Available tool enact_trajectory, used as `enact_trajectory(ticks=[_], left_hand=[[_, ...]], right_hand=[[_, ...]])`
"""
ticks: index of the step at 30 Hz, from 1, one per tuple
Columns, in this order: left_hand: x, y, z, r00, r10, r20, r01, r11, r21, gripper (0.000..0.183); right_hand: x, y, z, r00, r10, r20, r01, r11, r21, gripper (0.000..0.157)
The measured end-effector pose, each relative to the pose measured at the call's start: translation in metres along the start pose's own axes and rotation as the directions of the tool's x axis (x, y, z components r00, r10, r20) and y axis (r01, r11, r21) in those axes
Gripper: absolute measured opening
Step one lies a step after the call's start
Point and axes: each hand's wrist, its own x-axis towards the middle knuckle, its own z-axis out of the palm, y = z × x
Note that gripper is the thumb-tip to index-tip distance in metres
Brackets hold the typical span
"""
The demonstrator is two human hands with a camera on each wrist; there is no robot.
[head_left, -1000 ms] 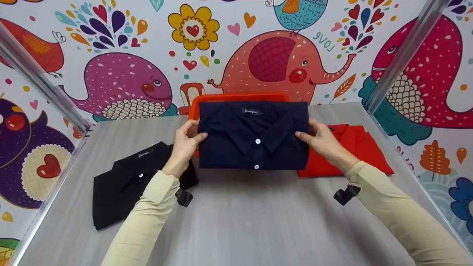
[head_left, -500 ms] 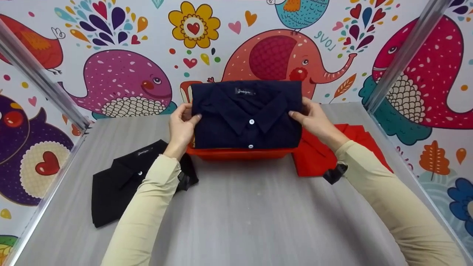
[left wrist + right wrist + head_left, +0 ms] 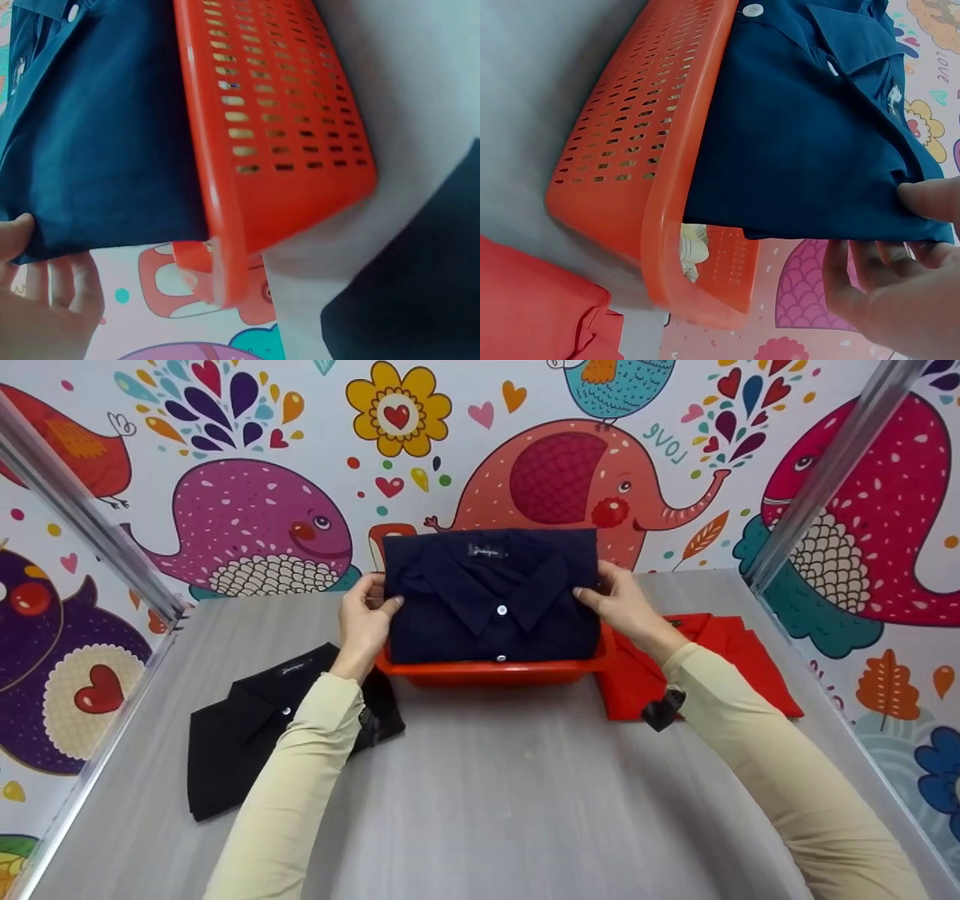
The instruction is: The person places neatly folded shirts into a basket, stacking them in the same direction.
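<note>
A folded navy shirt (image 3: 457,622) with a collar and white buttons is held over an orange basket (image 3: 495,671). My left hand (image 3: 364,619) pinches its left edge, thumb on the front and fingers behind. At the opposite edge my right hand (image 3: 626,604) grips it the same way. The shirt's lower edge meets the near rim of the basket (image 3: 694,127) in the right wrist view, and its upper part leans up toward the wall. Something pale (image 3: 692,251) shows inside the basket; most of the inside is hidden by the shirt.
On the left of the grey table (image 3: 480,795) lies a folded black shirt (image 3: 255,735). A folded red shirt (image 3: 720,660) lies on the right, partly behind my right forearm. A patterned wall (image 3: 262,405) stands right behind the basket, with metal posts at both sides.
Both hands have carried the navy shirt away from me, from in front of the basket to over it, and slightly left. The black and red shirts have stayed put.
</note>
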Motion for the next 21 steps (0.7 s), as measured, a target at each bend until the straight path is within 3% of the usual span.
enact_trajectory(ticks=[7,12,21], left_hand=[[0.003,-0.004,0.003,1.0,-0.015,0.008,0.015,0.999,0.033,0.023],[0.002,-0.009,0.007,0.998,-0.053,0.045,0.047,0.992,0.113,0.027],[0.0,-0.019,0.016,0.996,-0.055,0.069,0.038,0.973,0.229,0.026]], right_hand=[[0.007,0.006,0.002,1.0,0.014,0.018,-0.012,0.996,-0.084,0.036],[0.006,0.014,0.004,0.999,0.041,0.029,-0.035,0.985,-0.172,0.034],[0.004,0.014,0.009,0.996,0.085,0.018,-0.077,0.958,-0.275,0.029]])
